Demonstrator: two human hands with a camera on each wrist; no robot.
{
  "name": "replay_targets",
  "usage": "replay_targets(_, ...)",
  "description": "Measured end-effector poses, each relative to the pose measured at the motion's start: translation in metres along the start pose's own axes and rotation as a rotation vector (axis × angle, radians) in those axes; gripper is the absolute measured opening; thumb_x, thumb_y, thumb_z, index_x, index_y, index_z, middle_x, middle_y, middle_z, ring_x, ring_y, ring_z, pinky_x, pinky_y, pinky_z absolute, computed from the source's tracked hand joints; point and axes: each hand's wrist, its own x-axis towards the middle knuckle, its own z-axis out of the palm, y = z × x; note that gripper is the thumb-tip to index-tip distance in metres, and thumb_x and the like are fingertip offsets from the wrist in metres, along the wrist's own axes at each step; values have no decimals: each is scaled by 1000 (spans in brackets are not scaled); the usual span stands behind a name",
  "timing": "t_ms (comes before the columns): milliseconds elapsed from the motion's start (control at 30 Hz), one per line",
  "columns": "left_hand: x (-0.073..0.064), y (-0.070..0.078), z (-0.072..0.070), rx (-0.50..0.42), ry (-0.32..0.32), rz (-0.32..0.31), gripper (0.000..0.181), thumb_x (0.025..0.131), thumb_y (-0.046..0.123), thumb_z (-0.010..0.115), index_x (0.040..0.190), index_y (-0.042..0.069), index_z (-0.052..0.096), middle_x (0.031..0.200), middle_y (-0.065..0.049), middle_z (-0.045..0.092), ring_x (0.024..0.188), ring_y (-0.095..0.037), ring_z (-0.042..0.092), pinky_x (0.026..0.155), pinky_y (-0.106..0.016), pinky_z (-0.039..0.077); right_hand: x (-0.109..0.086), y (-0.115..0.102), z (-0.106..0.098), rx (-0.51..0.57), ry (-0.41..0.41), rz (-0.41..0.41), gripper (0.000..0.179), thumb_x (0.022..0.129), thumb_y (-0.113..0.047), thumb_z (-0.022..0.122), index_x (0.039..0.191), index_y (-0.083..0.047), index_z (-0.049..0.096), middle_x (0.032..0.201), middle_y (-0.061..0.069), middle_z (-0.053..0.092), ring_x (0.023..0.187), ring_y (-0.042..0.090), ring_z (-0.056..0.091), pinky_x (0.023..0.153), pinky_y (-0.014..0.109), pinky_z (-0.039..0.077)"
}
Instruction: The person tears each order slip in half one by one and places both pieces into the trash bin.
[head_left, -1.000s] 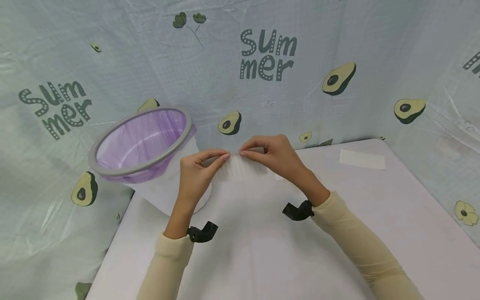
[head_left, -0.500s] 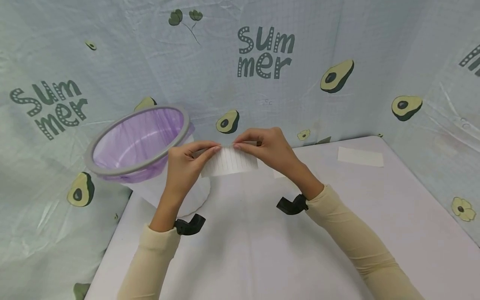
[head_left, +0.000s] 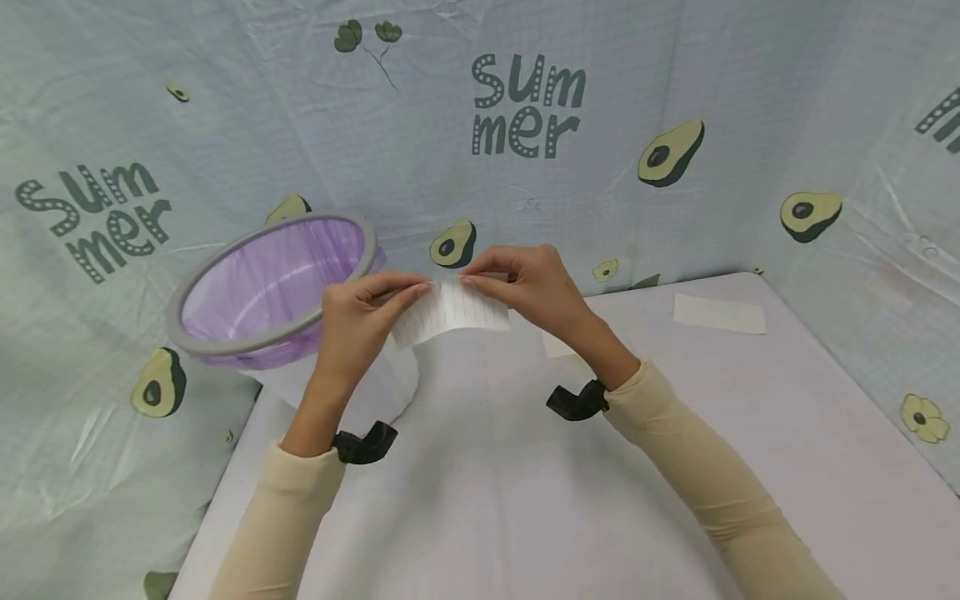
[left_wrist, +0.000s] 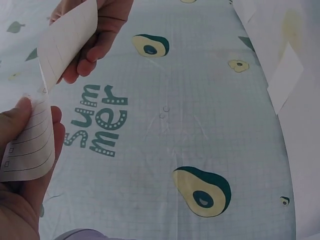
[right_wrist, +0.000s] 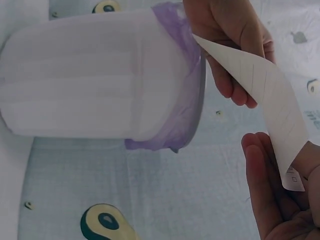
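A lined slip of white paper hangs above the table between both hands. My left hand pinches its upper edge between thumb and fingers. Close beside that grip, my right hand pinches the same edge. In the left wrist view, the paper bends sharply between the hands, with small printed boxes along one edge; whether it is torn at the bend I cannot tell. The right wrist view shows the paper curving from one hand to the other. Left of the hands stands a white bin, partly behind my left hand.
A purple liner lines the bin under a grey ring. One paper slip lies at the table's back right; another is partly hidden by my right arm. A printed curtain rises behind the table.
Both hands have risen and shifted left with the paper, closer to the bin. The slip now shows more of its lined face, and its lower edge bows.
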Motion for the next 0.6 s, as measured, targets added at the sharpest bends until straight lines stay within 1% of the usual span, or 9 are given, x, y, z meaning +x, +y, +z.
replay_targets(167,6,1,-9,32,8,12,8,86,5,81,92,0,81,87,-10,78,80,1,70,70,-14,53,9,-2,3,38,1,-9,9,93,-15,77,100,-11,80,96,-2,78,83,6,72,59,26,53)
replay_targets(300,11,3,-17,80,19,31,7,86,4,81,92,0,81,86,-10,78,77,3,68,69,-12,51,17,-4,7,81,2,-32,10,92,-13,77,101,-9,79,95,0,77,79,9,71,60,26,53)
replay_targets(400,14,4,-22,103,20,45,7,85,4,81,91,0,82,85,-10,78,75,4,67,67,-12,49,21,-5,9,92,12,-45,9,92,-12,77,100,-8,79,94,0,77,79,8,71,61,25,53)
replay_targets(500,15,5,-25,110,20,44,7,85,4,81,90,0,82,84,-10,78,73,4,66,65,-11,48,24,-5,9,104,25,-37,10,92,-12,77,100,-7,79,95,0,77,83,7,72,63,25,54)
replay_targets(600,17,7,-28,121,25,37,7,85,4,81,91,0,82,84,-10,78,72,4,66,65,-11,48,24,-4,9,119,42,-14,10,92,-12,78,101,-7,79,95,0,77,80,7,71,62,26,54)
